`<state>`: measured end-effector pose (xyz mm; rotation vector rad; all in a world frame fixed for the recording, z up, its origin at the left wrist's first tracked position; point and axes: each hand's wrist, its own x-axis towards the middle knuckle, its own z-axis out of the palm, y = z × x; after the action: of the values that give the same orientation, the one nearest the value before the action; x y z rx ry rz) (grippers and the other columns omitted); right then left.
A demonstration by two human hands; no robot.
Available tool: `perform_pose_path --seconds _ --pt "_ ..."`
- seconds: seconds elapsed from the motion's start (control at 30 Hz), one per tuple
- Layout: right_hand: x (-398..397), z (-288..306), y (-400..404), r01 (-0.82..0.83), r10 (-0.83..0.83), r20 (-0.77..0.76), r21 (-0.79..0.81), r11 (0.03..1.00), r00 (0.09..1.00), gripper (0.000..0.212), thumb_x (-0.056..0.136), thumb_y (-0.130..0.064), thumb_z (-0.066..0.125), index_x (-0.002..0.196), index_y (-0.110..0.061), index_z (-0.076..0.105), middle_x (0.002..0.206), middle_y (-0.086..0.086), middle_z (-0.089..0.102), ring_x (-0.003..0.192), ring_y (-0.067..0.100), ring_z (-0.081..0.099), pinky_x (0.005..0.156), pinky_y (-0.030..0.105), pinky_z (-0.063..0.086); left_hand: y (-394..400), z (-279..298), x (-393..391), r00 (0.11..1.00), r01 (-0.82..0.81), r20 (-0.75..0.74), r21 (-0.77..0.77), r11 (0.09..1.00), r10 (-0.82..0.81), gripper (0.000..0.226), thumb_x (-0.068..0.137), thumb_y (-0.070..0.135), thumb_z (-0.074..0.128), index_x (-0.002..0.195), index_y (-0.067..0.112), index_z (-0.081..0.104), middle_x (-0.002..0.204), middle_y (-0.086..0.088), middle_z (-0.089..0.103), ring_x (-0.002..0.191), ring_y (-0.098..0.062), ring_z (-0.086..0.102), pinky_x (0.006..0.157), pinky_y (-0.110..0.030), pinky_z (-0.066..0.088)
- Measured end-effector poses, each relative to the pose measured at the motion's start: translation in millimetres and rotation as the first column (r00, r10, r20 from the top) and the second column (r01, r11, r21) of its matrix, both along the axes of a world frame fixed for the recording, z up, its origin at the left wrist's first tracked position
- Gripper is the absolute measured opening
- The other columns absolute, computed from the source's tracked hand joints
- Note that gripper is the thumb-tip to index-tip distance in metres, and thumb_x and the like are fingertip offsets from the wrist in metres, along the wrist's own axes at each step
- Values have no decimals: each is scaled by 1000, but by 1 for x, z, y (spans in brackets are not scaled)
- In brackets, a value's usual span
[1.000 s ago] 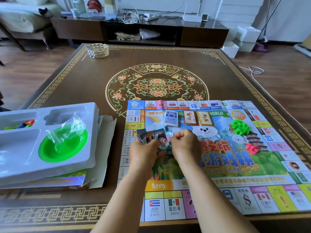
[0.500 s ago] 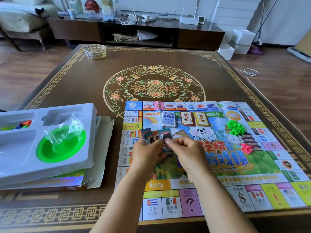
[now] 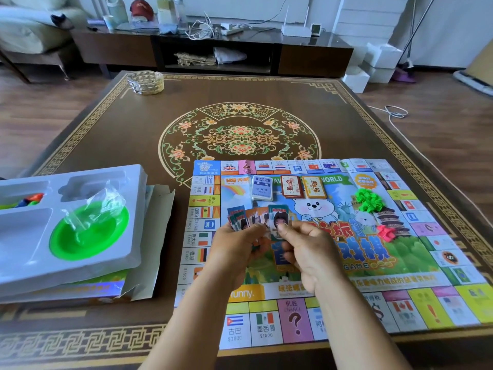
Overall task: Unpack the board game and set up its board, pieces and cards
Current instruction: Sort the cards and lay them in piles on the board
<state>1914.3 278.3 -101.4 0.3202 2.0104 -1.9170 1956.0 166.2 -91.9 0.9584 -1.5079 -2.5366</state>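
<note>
Game board (image 3: 333, 263): paper sheet, unfolded flat on the near right part of the counter (image 3: 120, 134), its near edge at the counter's front edge. Border of flag and price squares; rabbit figure at centre.

Character cards (image 3: 256, 217): small fan, held upright above the board's left-centre. Left hand (image 3: 237, 252) grips the fan from below, fingers curled round its lower edges. Right hand (image 3: 309, 252) pinches the rightmost card (image 3: 278, 218) between thumb and forefinger; remaining fingers curled into the palm.

Card decks, three, lying in a row on the board's far half: blue-backed deck (image 3: 262, 187), then red-bordered deck (image 3: 292, 186), then orange-bordered deck (image 3: 314, 186), the last two just beside each other.

Green house pieces (image 3: 369, 200): loose heap on the board, right of the decks. Pink pieces (image 3: 386, 232): smaller heap nearer than the green ones, apart from them.

White plastic tray (image 3: 106, 263): insert, left of the board, resting on the flattened game box (image 3: 112, 288). Round compartment holds a green bowl (image 3: 88, 236) with a crumpled clear plastic bag (image 3: 98, 206) on it. A far-left compartment holds coloured pawns (image 3: 29, 200), count unclear.

Glass ashtray (image 3: 145, 82): far left corner of the counter.
</note>
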Motion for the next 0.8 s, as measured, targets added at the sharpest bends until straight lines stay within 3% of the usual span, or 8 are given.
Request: perform_pose_path --seconds 0.2,0.3,0.37,0.47,0.57,0.7,0.8 --pt "0 -1 3 -6 7 -33 31 1000 999 15 81 -21 74 73 -14 64 61 -2 59 51 8 50 41 18 43 2 -3 -1 999 -25 26 -60 998 27 10 84 -1 64 84 7 58 71 -9 63 60 -18 57 55 -25 54" --pt "-2 -1 3 25 -23 -49 53 998 999 16 82 -22 73 73 -13 63 57 -1 56 47 9 46 41 20 40 0 -3 -1 995 -86 51 -79 993 90 9 85 -1 62 83 7 59 60 -5 66 50 -16 60 46 -22 52" --pt "-6 -3 1 22 -2 -122 161 987 993 19 83 -25 72 71 -14 62 57 -2 56 47 11 44 44 22 37 -5 -2 -1 986 -148 60 -76 986 153 12 86 -3 59 79 7 58 52 -5 63 47 -18 58 40 -20 48" --pt "-11 -5 -10 0 87 -216 372 928 972 18 81 -31 71 76 -17 61 69 -5 63 63 13 56 55 24 42 -13 -1 0 977 -200 59 -93 975 206 20 86 -6 56 73 9 57 64 -12 57 58 -21 52 38 -19 47" --pt "-13 -6 -23 -3 130 -220 499 867 967 19 82 -35 69 82 -20 56 72 -10 59 69 14 58 56 24 42 -15 0 2 974 -219 46 -75 973 223 23 87 -7 55 71 9 58 65 -10 59 52 -20 56 39 -19 48" --pt "-15 -11 -33 7 138 -216 561 828 967 22 83 -37 68 81 -21 53 74 -8 59 75 19 60 63 29 47 -18 -1 3 973 -225 36 -83 971 229 23 86 -6 57 71 11 61 51 0 64 43 -13 60 38 -18 47" --pt "-14 -13 -36 9 161 -236 590 807 958 22 83 -38 67 81 -20 55 80 -3 64 76 21 62 67 31 50 -19 -2 3 974 -219 44 -95 971 224 20 85 -7 58 74 10 61 65 -7 65 52 -17 60 40 -18 47"
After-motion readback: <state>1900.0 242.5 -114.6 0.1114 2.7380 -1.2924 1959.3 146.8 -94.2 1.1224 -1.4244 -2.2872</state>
